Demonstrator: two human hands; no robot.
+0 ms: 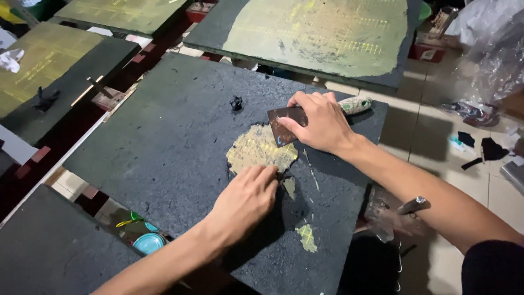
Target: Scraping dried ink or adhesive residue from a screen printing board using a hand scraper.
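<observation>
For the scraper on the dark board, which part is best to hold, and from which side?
Hold the scraper by its paint-stained handle, coming from the right: the handle points right, the flat blade left toward the yellowish patch. The right hand grips it close to the blade.

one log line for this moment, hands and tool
right hand: grips scraper, blade on yellow patch | left hand: fingertips at patch edge | surface: dark coated board
</observation>
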